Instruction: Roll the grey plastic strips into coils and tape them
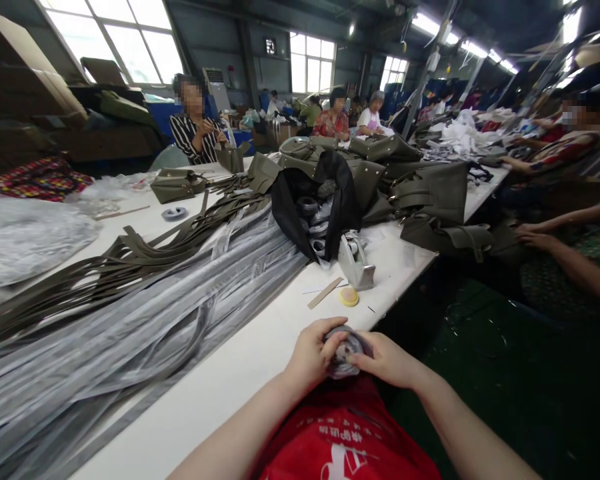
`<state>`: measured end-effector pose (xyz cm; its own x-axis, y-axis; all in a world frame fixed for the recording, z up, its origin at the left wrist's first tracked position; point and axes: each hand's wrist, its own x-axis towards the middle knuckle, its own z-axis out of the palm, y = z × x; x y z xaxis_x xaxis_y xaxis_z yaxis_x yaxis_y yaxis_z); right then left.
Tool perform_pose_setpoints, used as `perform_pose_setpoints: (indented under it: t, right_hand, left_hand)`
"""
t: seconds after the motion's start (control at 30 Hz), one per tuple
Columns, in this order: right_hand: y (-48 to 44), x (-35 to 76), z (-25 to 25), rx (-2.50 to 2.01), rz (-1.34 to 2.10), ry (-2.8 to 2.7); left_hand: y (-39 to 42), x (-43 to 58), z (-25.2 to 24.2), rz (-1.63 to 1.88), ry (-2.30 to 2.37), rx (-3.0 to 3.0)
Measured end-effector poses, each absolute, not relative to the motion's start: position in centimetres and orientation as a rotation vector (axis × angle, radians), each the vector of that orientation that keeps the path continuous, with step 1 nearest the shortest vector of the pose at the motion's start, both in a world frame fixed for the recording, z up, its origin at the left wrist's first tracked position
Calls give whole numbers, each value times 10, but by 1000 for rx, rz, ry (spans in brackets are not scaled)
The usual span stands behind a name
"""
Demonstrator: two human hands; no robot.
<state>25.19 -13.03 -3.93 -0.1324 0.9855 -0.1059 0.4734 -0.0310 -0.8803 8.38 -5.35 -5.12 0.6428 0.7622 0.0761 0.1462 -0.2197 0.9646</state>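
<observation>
Both my hands meet at the near edge of the white table [260, 347], just above my red apron. My left hand [313, 353] and my right hand [387, 360] are closed around a small grey roll of tape [346, 353] held between them. The fingers of both hands curl over the roll, and my right thumb presses on its face. Just beyond the roll on the table lie a small yellow round pad [349, 297], a thin wooden stick [325, 292] and a grey tape dispenser [356, 263].
Long olive leather straps [145, 250] and clear plastic-wrapped strips [145, 333] cover the table's left side. A black bag [313, 200] and olive handbags [430, 190] are piled further back. Other people sit along the table; a person's arm [565, 257] reaches in at the right.
</observation>
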Motion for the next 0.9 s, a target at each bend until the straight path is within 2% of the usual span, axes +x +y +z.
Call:
perform_pose_setpoints:
  t: [0.13, 0.37, 0.57, 0.63, 0.8, 0.9]
  right_hand:
    - [-132, 246, -42, -1424, 1107, -1506]
    - [-127, 235, -36, -1361, 1384, -1957]
    - [-104, 227, -59, -1527, 1409, -1970]
    - [-84, 234, -60, -1649, 1219, -1965]
    - [-30, 242, -66, -2002, 196, -2149]
    - [-10, 236, -77, -2030, 96, -2248]
  left_hand:
    - [-57, 79, -57, 778, 878, 1464]
    - [-72, 51, -60, 416, 662, 1674]
    - [-73, 33, -82, 408, 832, 1614]
    - [-71, 31, -84, 411, 840, 1583]
    - [-70, 29, -77, 368, 740, 1468]
    - [-72, 28, -74, 334, 724, 1447]
